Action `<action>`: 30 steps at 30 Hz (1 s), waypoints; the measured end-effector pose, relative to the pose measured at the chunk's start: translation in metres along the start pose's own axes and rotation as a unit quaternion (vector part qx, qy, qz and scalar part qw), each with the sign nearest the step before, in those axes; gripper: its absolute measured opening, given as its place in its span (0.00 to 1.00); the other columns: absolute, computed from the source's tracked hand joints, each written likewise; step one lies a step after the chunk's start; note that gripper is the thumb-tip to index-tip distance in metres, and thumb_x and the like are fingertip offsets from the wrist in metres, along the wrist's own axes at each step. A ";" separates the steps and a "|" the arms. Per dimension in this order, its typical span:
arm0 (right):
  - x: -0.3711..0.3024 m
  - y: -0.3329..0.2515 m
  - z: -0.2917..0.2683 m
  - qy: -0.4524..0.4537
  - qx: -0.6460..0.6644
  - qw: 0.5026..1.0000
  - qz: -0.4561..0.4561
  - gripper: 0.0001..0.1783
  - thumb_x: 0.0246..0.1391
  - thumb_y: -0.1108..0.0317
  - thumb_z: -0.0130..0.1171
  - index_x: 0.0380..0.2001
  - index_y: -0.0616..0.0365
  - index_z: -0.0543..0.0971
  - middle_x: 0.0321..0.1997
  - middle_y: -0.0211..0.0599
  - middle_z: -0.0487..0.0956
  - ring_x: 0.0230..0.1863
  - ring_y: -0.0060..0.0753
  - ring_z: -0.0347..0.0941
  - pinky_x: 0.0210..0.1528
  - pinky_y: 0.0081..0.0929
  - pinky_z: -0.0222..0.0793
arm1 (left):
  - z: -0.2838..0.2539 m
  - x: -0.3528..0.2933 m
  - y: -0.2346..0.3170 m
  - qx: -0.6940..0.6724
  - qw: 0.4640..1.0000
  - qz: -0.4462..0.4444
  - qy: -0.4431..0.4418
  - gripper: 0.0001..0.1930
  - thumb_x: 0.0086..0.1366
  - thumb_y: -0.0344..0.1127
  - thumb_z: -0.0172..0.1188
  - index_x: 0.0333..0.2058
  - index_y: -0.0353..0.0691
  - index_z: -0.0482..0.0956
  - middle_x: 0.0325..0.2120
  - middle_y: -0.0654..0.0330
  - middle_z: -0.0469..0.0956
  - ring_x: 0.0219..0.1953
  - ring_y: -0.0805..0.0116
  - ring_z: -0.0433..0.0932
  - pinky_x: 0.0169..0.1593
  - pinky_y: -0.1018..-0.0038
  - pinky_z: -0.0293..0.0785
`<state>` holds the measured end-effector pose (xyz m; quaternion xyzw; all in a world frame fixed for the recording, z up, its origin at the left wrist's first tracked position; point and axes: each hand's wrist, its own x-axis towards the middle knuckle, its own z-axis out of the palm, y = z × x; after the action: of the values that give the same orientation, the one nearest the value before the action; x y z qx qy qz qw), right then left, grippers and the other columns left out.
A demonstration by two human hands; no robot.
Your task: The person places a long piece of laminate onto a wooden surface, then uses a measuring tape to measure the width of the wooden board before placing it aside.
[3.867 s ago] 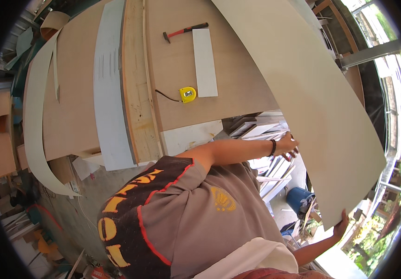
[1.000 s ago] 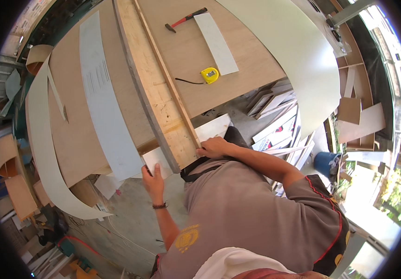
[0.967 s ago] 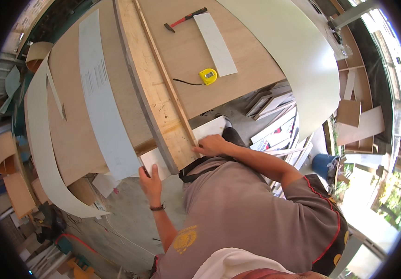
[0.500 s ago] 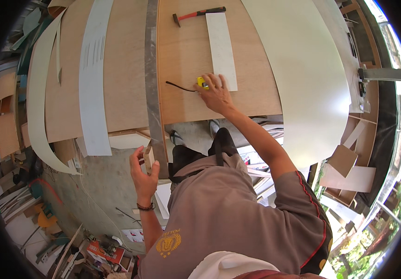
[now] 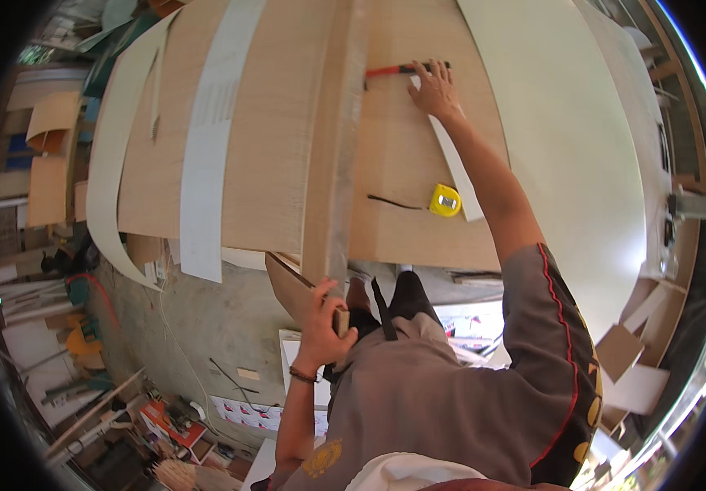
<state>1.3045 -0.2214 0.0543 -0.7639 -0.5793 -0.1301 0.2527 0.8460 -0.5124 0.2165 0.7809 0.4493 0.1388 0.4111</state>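
My left hand (image 5: pixel 320 331) is closed on a small wooden block (image 5: pixel 341 322) at the near end of a long straight bar (image 5: pixel 328 180), which has a wooden face and a grey edge. My right hand (image 5: pixel 436 90) is stretched forward over the handle of a hammer (image 5: pixel 390 71) with a red and black grip; its fingers are spread, and the hammer head is hard to make out. A yellow tape measure (image 5: pixel 445 200) lies on the plywood sheet (image 5: pixel 406 147) with a thin black strap (image 5: pixel 394 201) beside it. My right forearm partly covers a narrow white strip (image 5: pixel 469 200).
A wide pale sheet (image 5: pixel 570 139) curves along the right. To the left lie a white strip (image 5: pixel 204 172) and a cream strip (image 5: pixel 111 172), overhanging the near edge. Offcuts and a red box (image 5: pixel 174 430) crowd the floor at lower left.
My right hand has left the tape measure and moved forward to the hammer. The bar's near end looks raised and turned, with my left hand still at it. The whole view has shifted.
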 end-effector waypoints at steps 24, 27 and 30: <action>-0.113 -0.115 -0.233 -0.364 0.134 0.921 0.031 0.27 0.71 0.54 0.49 0.71 0.30 0.64 0.36 0.56 0.83 0.39 0.64 0.81 0.38 0.55 0.74 | 0.071 -0.012 0.009 0.090 0.992 -0.063 0.067 0.18 0.50 0.30 0.66 0.40 0.38 0.71 0.73 0.36 0.48 0.77 0.36 0.43 0.68 0.22 0.38; -0.154 -0.148 -0.252 -0.396 0.146 0.905 -0.046 0.23 0.70 0.56 0.53 0.67 0.37 0.73 0.31 0.52 0.81 0.32 0.56 0.80 0.35 0.43 0.72 | 0.078 -0.012 0.007 0.125 0.988 -0.056 0.067 0.20 0.50 0.33 0.67 0.42 0.37 0.72 0.73 0.35 0.47 0.77 0.37 0.44 0.68 0.22 0.40; -0.170 -0.170 -0.273 -0.412 0.177 0.890 -0.087 0.25 0.70 0.57 0.52 0.68 0.43 0.71 0.32 0.51 0.83 0.33 0.59 0.81 0.34 0.51 0.72 | 0.088 -0.013 0.001 0.161 0.983 -0.056 0.068 0.23 0.50 0.36 0.69 0.44 0.37 0.73 0.73 0.35 0.46 0.77 0.39 0.44 0.67 0.23 0.42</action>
<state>1.1184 -0.4732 0.2395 -0.6383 -0.7088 0.2793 0.1101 0.8903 -0.5688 0.1645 0.7994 0.5357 0.0940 0.2553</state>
